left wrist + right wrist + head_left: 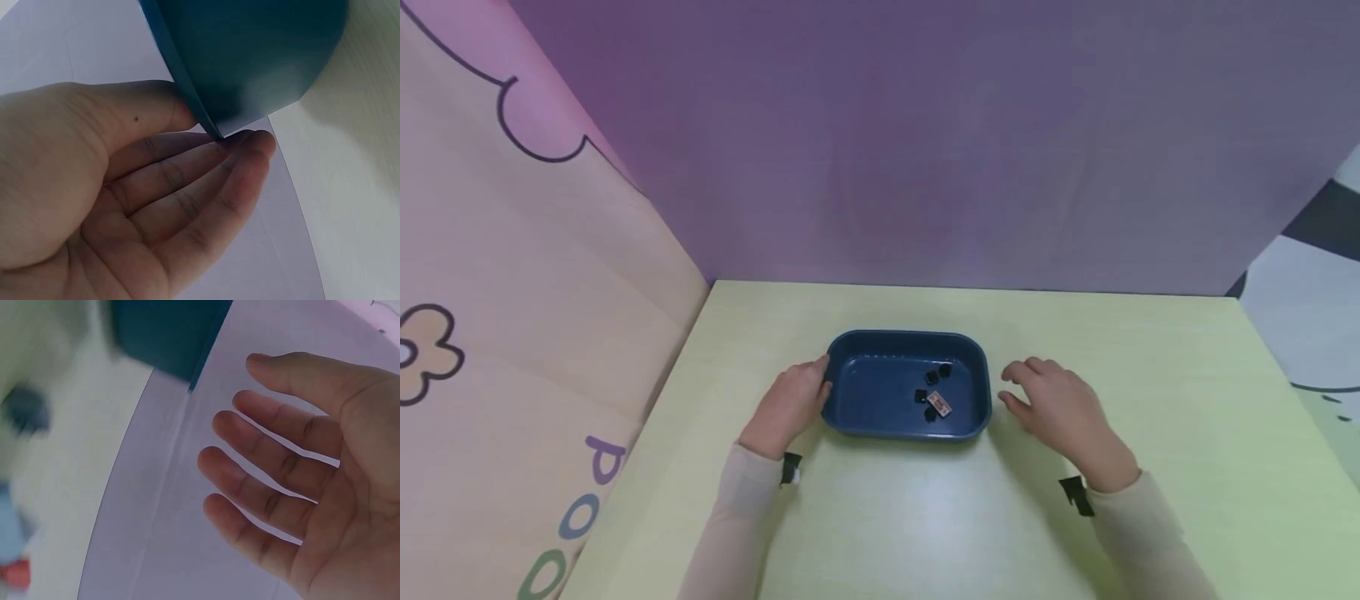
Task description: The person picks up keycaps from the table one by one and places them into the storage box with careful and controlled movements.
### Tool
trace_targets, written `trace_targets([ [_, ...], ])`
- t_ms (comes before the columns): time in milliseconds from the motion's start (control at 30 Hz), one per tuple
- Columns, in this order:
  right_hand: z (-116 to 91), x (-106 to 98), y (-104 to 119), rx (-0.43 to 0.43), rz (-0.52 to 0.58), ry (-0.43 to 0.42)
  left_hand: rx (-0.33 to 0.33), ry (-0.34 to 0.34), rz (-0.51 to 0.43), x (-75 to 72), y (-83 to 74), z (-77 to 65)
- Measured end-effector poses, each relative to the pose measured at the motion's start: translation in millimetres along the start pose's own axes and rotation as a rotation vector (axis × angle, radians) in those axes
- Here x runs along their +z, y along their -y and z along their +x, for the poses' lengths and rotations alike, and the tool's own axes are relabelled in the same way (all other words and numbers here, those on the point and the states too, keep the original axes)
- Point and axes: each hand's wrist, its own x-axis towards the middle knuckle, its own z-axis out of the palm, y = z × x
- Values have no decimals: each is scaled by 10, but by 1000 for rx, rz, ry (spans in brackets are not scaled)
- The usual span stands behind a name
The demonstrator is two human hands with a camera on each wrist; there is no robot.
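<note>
A blue rectangular tray [880, 435] with rounded corners sits on the table. Several small black pieces [932, 377] and a small pale-pink block with dark markings [939, 404] lie in its right half. At the tray's left end, my left hand [788, 408] holds the rim; in the left wrist view the thumb [150, 103] lies against the rim and the other fingers reach beneath it. My right hand [1060, 408] hovers just off the tray's right end, touching nothing. Its fingers [250, 475] are spread and loosely bent in the right wrist view.
The pale yellow-green table [895, 517] meets a purple backdrop [925, 167] at the back. A printed cloth [535, 317] with a flower and letters borders the left side. Blurred dark, light-blue and red shapes show at the right wrist view's left edge; I cannot tell what they are.
</note>
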Motion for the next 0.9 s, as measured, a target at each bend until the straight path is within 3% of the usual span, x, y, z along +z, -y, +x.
trace_targets([
  [300,-335,-79,-451,35,-11,-34,1,-5,-4,-10,-7,17],
  [600,-629,10,-878,191,4,74,-11,-2,-11,7,-5,-6],
  [900,-680,99,-1032,300,20,167,-12,-2,-6,14,-6,8],
])
